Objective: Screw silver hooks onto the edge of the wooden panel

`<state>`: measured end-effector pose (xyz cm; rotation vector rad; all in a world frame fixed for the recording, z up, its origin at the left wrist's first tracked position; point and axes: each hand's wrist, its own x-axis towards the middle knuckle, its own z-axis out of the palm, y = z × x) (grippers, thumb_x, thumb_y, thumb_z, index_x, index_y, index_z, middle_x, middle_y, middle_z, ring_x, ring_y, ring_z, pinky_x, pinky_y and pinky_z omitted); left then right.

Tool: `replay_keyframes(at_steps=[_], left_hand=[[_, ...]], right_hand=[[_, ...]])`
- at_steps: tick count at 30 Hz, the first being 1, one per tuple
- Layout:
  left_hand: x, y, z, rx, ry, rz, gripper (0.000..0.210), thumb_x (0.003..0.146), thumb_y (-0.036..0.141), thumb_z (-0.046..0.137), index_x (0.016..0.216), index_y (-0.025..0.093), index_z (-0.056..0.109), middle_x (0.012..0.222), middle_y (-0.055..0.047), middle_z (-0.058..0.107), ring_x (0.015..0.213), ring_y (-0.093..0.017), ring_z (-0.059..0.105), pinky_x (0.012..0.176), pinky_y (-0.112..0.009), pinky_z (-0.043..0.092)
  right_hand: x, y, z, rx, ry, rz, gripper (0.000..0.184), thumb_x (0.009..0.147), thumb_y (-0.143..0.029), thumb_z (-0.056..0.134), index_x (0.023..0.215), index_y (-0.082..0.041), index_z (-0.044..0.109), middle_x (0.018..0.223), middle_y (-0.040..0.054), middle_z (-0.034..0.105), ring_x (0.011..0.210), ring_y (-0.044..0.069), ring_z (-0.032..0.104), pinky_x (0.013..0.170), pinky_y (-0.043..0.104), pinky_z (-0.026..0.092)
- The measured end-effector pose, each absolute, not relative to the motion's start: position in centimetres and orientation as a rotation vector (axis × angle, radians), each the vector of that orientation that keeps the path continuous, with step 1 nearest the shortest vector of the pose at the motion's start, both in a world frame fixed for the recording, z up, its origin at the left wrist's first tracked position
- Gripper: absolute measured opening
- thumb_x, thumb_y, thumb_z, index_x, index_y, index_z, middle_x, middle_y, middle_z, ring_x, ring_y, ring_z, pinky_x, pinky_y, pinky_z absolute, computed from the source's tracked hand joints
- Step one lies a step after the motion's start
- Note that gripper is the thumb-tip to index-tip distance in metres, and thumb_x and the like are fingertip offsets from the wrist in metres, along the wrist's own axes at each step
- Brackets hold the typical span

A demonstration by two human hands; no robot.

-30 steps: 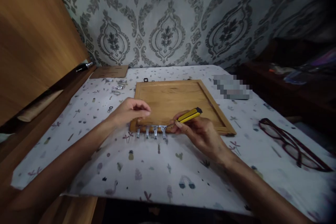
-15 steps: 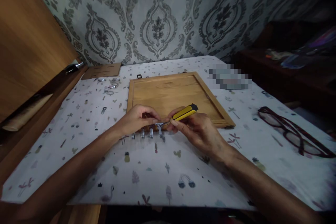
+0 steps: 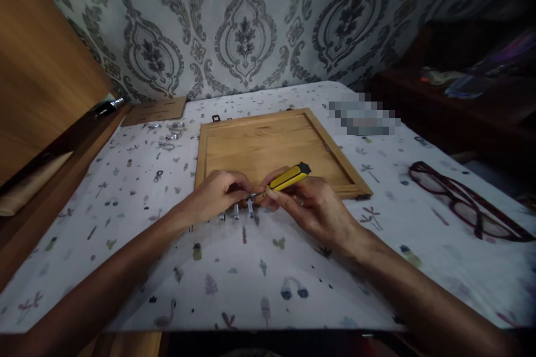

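A framed wooden board (image 3: 259, 142) lies on the cloth, with several silvery metal hooks (image 3: 250, 209) in a row along its near edge. My right hand (image 3: 316, 203) grips a screwdriver (image 3: 288, 177) with a yellow and black handle. Its shaft points left and down to the top of the rightmost hook; the tip itself is too small to make out. At that same hook, my left hand (image 3: 220, 192) has its thumb and fingers closed in a pinch. These fingers and the palm hide part of the board's near edge.
Loose metal hardware (image 3: 171, 133) lies at the back left, before a piece of brown cardboard (image 3: 157, 110). Dark-framed glasses (image 3: 464, 206) rest on the right side of the patterned tablecloth (image 3: 234, 295). A blurred-out object (image 3: 364, 117) lies at the back right.
The whole view has shifted slightly, with things sitting a little further left and higher. Both hands stay at the same hook, and the left hand covers more of the row.
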<state>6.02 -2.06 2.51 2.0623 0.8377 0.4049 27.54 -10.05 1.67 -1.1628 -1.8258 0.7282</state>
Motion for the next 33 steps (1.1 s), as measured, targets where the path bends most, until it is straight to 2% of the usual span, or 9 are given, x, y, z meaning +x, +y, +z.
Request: replay_keyframes(at_steps=[5,15,25,33], left_hand=[[6.0,-1.9,2.4,2.081,0.844,0.375,0.012,0.092,0.018,0.061,0.094,0.015,0.073,0.089,-0.004,0.073,0.069,-0.012,0.065,0.062,-0.023,0.049],[6.0,-2.0,2.9,2.160,0.841,0.344,0.013,0.093,0.017,0.060,0.092,0.015,0.073,0.087,-0.003,0.074,0.067,-0.011,0.065,0.063,-0.023,0.048],[6.6,-2.8,3.6,2.213,0.897,0.354,0.016,0.090,0.010,0.060,0.093,0.018,0.074,0.090,0.000,0.074,0.074,-0.012,0.066,0.069,-0.024,0.048],[6.5,-2.5,2.7,2.192,0.883,0.385,0.010,0.091,0.013,0.061,0.089,0.018,0.070,0.073,0.003,0.068,0.067,-0.011,0.060,0.063,-0.023,0.041]], right_hand=[[27.5,-10.2,1.7,-1.145,-1.826,0.737,0.040,0.100,-0.048,0.052,0.087,-0.016,0.073,0.101,0.0137,0.076,0.083,0.020,0.072,0.070,0.034,0.059],[27.5,-10.0,1.7,-1.137,-1.846,0.699,0.040,0.101,-0.047,0.051,0.086,-0.016,0.071,0.092,0.0121,0.077,0.080,0.021,0.073,0.069,0.035,0.058],[27.5,-10.1,1.8,-1.122,-1.845,0.704,0.041,0.101,-0.047,0.051,0.084,-0.016,0.071,0.091,0.0120,0.078,0.080,0.021,0.074,0.071,0.035,0.059],[27.4,-10.1,1.5,-1.125,-1.833,0.704,0.037,0.101,-0.044,0.052,0.086,-0.016,0.070,0.091,0.0113,0.077,0.076,0.019,0.072,0.067,0.033,0.059]])
